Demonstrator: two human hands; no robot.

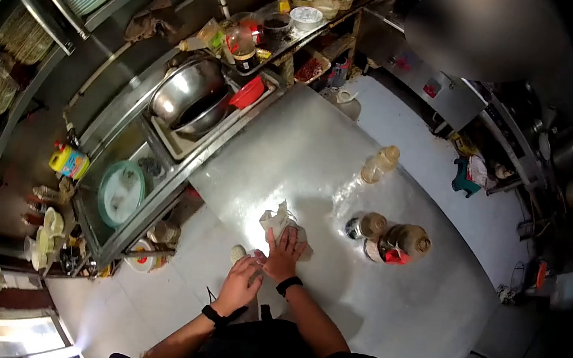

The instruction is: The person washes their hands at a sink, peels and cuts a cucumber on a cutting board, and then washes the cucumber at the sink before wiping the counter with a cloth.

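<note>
A crumpled greyish cloth (280,218) lies on the shiny steel table (246,152), near its front edge. My right hand (283,255) rests flat on the cloth with its fingers spread. Just left of it, by the table edge, is my left hand (242,282), its fingertips close to the right thumb and its fingers partly apart, with nothing seen in it. To the right on the table stand a clear jar (380,164), a dark-lidded jar (367,226) and a large jar (408,242) beside a red-labelled container (392,255).
Left of the table, a sink (91,207) holds a green basin (121,193). Large steel bowls (185,93) and a red basket (247,92) sit on the counter behind. Bowls (306,19) line the back shelf. A green stool (465,178) stands on the floor at right.
</note>
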